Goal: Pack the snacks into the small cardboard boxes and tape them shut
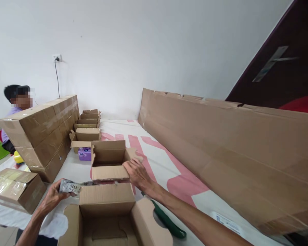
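At the table's near edge, the left hand (51, 198) grips a silvery packet (69, 187) beside the near box (110, 215). The right hand (137, 174) rests flat, fingers spread, on the open box (109, 160) ahead. Packing looks underway; the packet seems to need a steadied box.

Both arms of the person are bare from the hands up to the lower edge of the view; no sleeve shows on either forearm. The left hand (52, 196) has no glove, no ring and no watch. The right hand (137, 174) is bare too, with no ring or wristband. The nails are short and plain. Of the body, only hands and forearms show.
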Tool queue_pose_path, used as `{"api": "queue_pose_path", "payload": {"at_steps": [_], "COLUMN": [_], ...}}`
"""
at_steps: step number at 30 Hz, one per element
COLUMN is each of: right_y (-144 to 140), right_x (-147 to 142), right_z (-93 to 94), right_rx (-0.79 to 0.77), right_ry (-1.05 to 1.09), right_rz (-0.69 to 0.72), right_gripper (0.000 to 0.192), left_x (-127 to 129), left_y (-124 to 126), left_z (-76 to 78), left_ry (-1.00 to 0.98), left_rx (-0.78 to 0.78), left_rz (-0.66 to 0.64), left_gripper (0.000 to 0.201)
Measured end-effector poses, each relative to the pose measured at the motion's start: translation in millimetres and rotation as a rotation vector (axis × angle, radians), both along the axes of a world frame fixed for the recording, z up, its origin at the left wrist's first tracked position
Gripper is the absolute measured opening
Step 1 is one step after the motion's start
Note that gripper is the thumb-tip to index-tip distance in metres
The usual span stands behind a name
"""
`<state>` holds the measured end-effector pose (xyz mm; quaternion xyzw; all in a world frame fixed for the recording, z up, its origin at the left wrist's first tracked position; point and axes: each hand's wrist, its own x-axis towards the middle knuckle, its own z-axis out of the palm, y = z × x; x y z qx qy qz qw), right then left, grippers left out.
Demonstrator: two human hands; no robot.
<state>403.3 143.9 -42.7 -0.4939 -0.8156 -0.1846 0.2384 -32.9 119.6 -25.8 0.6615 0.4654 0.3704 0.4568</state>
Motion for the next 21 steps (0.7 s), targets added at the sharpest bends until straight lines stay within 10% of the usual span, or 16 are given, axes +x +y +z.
{"api": "queue_pose_path", "payload": {"at_steps": [13,21], "right_y": [63.3,72.6], "right_x": [-158.5,-139.8], "right_z": [38.2,54.2], "right_rx": [-0.242,-0.379], "right_ry": [-0.165,-0.049], "right_rz": [0.105,0.518], "right_gripper": [0.034,0.063], "left_x": [-0.4,26.2], "left_y": [-22.2,24.5], "left_z": [-17.3,-37.2], "left_ry": [-0.121,-0.226], "left_rx": [-0.154,-0.161], "left_rz": [0.093,0.160], "left_gripper": [0.040,0.054]}}
